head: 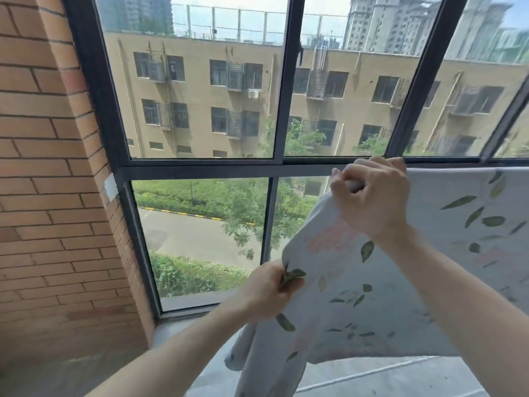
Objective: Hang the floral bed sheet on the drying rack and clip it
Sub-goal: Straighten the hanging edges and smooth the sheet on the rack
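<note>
Bright daylight is pouring in through the window [280, 116]; wide-angle distortion is bending its frame, and everything is looking slightly soft.

Dark-framed window [197, 164] with multiple panes, adjoining a brick wall [48, 167] at left. Daylight shows a tan apartment block [200, 90], trees [246, 207] and a paved road [189, 233] outside.

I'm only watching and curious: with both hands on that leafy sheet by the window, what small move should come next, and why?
Probably draw the left hand down and outward to flatten the floral sheet. The right hand grips its top edge up high, but the part between the hands sags in a curve. No clip shows yet.
</note>
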{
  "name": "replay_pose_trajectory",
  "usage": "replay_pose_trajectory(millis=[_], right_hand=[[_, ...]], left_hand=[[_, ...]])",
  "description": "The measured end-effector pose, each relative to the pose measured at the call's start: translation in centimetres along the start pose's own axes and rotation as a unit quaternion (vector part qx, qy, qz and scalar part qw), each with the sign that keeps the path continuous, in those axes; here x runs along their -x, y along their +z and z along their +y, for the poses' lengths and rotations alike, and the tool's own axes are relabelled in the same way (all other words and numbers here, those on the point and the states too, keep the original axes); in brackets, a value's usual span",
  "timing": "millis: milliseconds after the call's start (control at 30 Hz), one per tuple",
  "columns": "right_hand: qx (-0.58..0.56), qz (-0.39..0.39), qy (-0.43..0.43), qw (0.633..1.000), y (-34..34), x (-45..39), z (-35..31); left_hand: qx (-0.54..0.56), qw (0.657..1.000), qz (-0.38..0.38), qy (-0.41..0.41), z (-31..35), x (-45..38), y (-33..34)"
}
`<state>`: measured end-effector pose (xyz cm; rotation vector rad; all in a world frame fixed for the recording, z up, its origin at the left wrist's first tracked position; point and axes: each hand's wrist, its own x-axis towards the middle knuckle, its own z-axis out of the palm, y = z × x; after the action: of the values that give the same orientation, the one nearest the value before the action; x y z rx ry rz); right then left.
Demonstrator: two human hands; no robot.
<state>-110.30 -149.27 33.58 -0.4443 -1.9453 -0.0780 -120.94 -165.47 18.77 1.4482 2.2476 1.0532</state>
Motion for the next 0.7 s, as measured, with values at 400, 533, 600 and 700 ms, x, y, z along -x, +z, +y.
replay_pose_trajectory(millis=[400, 533, 600, 700], right_hand=[[-0.091, 0.076, -0.052, 0.992, -10.6, 5.8, 1.0], [-0.084, 0.017, -0.024, 0.996, -12.9, 6.6, 0.4], [-0.09, -0.004, -0.001, 0.996, -13.8, 7.1, 0.1], [-0.068, -0.03, 0.051, 0.996, -14.5, 8.0, -0.4]], left_hand=[[0.03, 0.99, -0.051, 0.125, 5.5, 8.8, 5.3], [0.136, 0.974, -0.137, 0.122, 6.0, 9.3, 4.6], [0.176, 0.953, -0.214, 0.124, 5.9, 8.6, 3.4], [0.294, 0.912, -0.271, 0.087, 6.0, 6.6, 1.2]])
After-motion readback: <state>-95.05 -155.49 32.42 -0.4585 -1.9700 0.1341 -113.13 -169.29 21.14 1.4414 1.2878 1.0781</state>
